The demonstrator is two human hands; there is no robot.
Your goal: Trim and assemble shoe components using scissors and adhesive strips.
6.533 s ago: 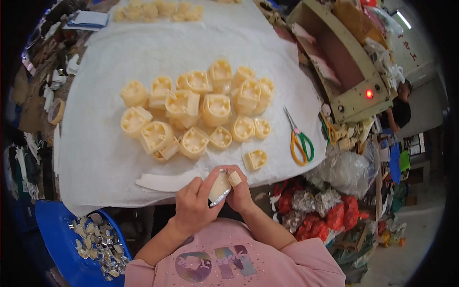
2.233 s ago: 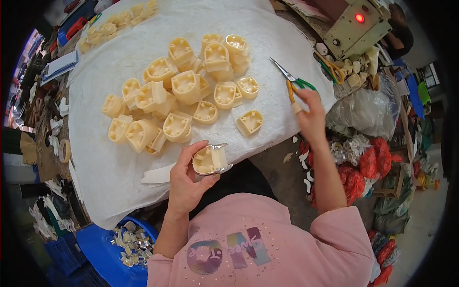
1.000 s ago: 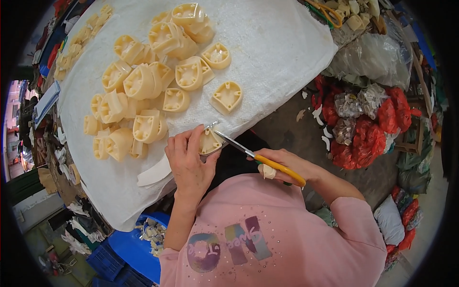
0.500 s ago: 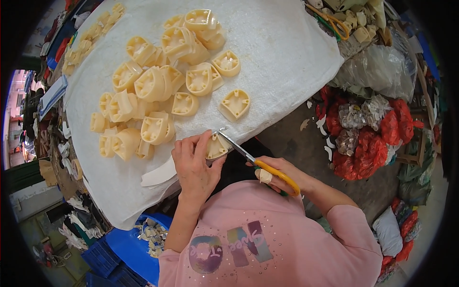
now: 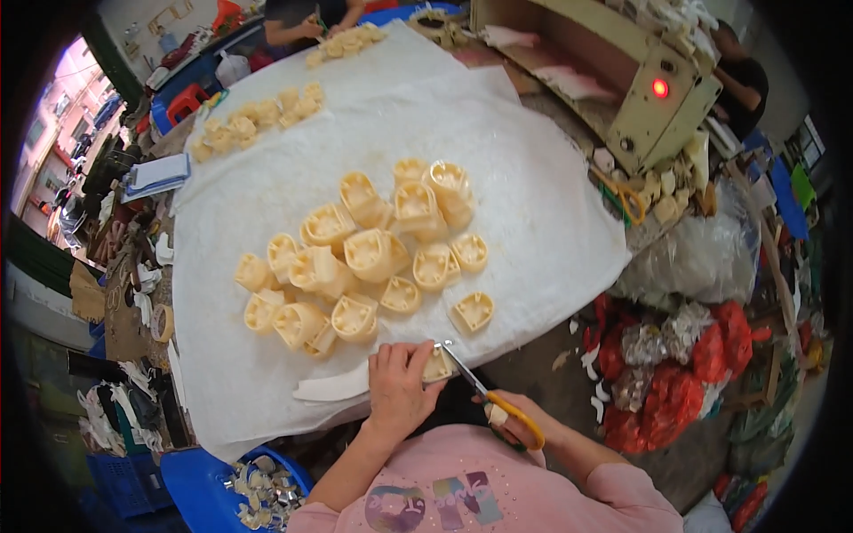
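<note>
At the near edge of the white-covered table [image 5: 542,240], my left hand [image 5: 397,388] grips a small cream plastic cap [image 5: 438,365], rounded on one side with posts inside. My right hand [image 5: 528,406] holds a pair of scissors [image 5: 464,366] by the yellow handle, with some pale wrap round one finger. The blade tips reach the cap's upper edge, beside my left fingertips. Just beyond lies a single loose cap [image 5: 474,310], and farther off a heap of similar caps [image 5: 378,255]. A curved white strip [image 5: 330,387] rests left of my left hand.
A blue tub [image 5: 191,484] of scraps stands below the table at left. Red bags [image 5: 662,404] sit on the floor at right. Far off are a machine with a red light [image 5: 660,88], more yellow-handled scissors [image 5: 633,206], more cap piles [image 5: 258,120] and a co-worker [image 5: 306,25].
The view has tilted up, so the table and hands sit lower and the far table, machine and co-workers now show. Both hands keep their hold on the cap and scissors.
</note>
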